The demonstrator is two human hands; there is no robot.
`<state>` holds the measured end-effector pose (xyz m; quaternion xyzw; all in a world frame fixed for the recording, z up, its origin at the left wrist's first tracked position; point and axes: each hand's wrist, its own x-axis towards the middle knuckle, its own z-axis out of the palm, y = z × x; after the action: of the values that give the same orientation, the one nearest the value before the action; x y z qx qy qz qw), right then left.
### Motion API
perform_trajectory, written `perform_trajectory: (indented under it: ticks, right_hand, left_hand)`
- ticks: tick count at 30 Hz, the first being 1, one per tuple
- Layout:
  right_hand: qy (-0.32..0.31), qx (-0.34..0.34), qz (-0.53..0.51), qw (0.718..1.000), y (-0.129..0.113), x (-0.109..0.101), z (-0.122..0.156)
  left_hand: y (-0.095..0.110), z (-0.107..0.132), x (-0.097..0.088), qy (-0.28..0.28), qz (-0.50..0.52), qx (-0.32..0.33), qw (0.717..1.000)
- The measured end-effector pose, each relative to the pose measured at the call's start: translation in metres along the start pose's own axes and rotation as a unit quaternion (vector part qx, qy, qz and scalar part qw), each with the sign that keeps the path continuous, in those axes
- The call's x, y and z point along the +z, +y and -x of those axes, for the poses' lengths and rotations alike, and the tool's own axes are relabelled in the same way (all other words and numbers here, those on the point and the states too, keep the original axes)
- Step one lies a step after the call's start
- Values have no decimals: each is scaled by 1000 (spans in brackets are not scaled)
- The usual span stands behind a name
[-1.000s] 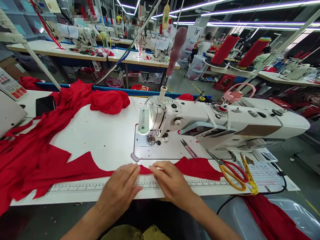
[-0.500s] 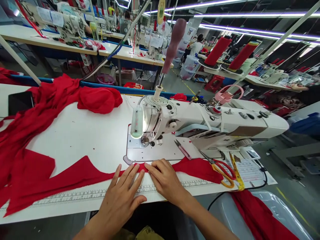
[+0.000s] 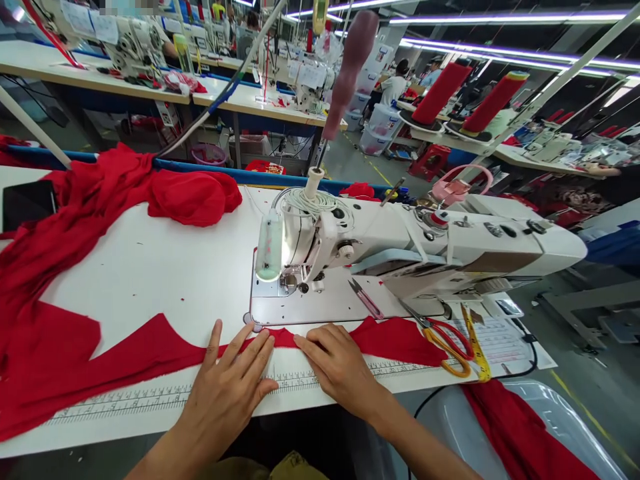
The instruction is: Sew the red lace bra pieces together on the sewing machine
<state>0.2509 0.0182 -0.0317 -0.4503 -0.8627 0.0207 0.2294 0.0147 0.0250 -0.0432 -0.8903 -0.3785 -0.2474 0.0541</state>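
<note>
A long strip of red fabric (image 3: 283, 338) lies across the front of the white sewing table, narrow in the middle and wider at both ends. My left hand (image 3: 227, 377) rests flat on its narrow part, fingers spread and thumb apart. To the right, my right hand (image 3: 343, 367) presses on the same strip with its fingertips, fingers slightly bent; a short stretch of fabric shows between the hands. Just beyond them is the bed of a white sewing machine (image 3: 380, 233). Below the strip, a printed ruler scale (image 3: 135, 398) runs along the table edge.
Thread snips (image 3: 366, 300) lie on the machine bed. Scissors with red and orange handles (image 3: 450, 340) and a yellow tape measure (image 3: 475, 343) sit at the right. More red fabric (image 3: 195, 198) is heaped at left, near a black phone (image 3: 29, 205). A clear plastic bin (image 3: 545, 407) stands lower right.
My left hand has slid a little to the left along the red fabric, widening the gap between the hands. My right hand stays on the strip. The camera view has shifted slightly.
</note>
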Motion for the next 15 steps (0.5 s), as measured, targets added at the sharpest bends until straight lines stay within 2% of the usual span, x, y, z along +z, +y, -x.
perform_trajectory:
  ticks: [4,9,15]
  right_hand:
    - [16,-9,9,1000,1,-1,4]
    - [4,-19,22,1000,0,-3,7]
    - [-7,1,-7,1000,5,-4,17]
  left_hand:
    - [1,-13,2,8,31,11,999]
    - [3,-26,10,-4,37,73,997]
    - [8,-16,13,-15,28,22,999]
